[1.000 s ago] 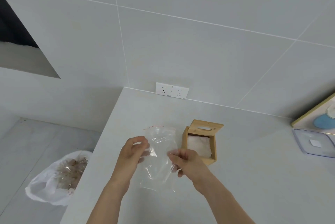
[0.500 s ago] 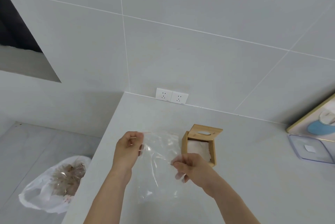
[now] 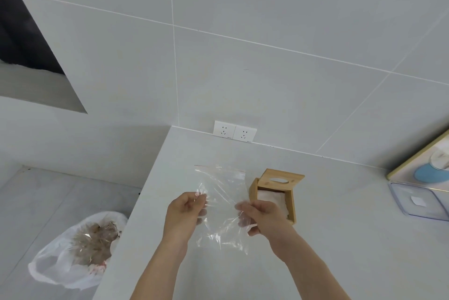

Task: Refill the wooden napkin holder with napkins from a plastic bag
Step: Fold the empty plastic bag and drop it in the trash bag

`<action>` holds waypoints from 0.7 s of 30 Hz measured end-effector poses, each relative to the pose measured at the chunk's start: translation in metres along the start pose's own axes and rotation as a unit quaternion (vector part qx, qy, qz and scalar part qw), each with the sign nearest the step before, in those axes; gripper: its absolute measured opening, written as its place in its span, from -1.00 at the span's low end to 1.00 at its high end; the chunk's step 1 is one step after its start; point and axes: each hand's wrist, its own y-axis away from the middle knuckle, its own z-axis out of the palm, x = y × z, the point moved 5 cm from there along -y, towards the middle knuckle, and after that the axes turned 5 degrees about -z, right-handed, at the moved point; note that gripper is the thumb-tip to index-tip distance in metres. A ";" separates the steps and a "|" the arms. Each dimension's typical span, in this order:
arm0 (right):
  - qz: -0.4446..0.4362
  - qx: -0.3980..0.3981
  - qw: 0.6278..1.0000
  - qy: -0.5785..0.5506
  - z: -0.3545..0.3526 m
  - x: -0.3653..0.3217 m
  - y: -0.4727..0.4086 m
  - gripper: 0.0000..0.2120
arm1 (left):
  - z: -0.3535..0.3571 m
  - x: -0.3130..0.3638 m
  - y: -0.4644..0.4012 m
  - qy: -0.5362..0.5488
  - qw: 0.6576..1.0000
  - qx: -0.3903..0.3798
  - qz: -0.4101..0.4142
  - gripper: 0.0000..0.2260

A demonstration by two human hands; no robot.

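An empty clear plastic zip bag (image 3: 222, 193) hangs above the counter, pinched at its left side by my left hand (image 3: 185, 210) and at its right side by my right hand (image 3: 263, 214). The bag's mouth, with a thin red strip, points up and away from me. Just right of it stands the wooden napkin holder (image 3: 290, 205), its slotted lid (image 3: 283, 179) tipped up and back. White napkins (image 3: 271, 199) lie inside the holder. My right hand covers the holder's near left corner.
The pale counter (image 3: 340, 239) ends at a left edge beside my left arm. A double wall socket (image 3: 234, 132) sits at the back. On the floor at left is a white-lined waste bin (image 3: 77, 248). A clear plastic lidded box (image 3: 422, 202) and a tray stand at right.
Both hands slid down the bag's sides, so its mouth now stands free above them. The bag is spread flatter and held slightly higher in view.
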 end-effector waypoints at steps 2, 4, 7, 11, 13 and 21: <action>0.014 -0.007 0.999 -0.051 0.003 -0.001 0.000 -0.85 | -0.006 0.002 -0.001 0.003 1.000 0.002 0.004 -0.90; 0.018 -0.019 0.996 -0.088 0.007 -0.001 0.000 -0.84 | -0.012 0.004 -0.001 0.004 1.000 0.008 0.010 -0.90; 0.028 -0.011 0.990 -0.136 0.015 0.001 -0.002 -0.78 | -0.020 0.007 -0.001 0.007 0.999 0.026 0.021 -0.88; 0.033 0.007 0.988 -0.148 0.027 -0.002 0.000 -0.75 | -0.026 0.011 0.000 0.001 0.999 0.029 0.037 -0.77; 0.035 0.024 0.992 -0.121 0.031 -0.003 0.002 -0.73 | -0.027 0.013 0.003 -0.018 0.998 0.036 0.043 -0.83; -0.022 0.081 0.994 -0.065 0.038 -0.010 0.007 -0.73 | -0.033 0.024 0.009 -0.177 0.973 -0.012 0.146 -0.54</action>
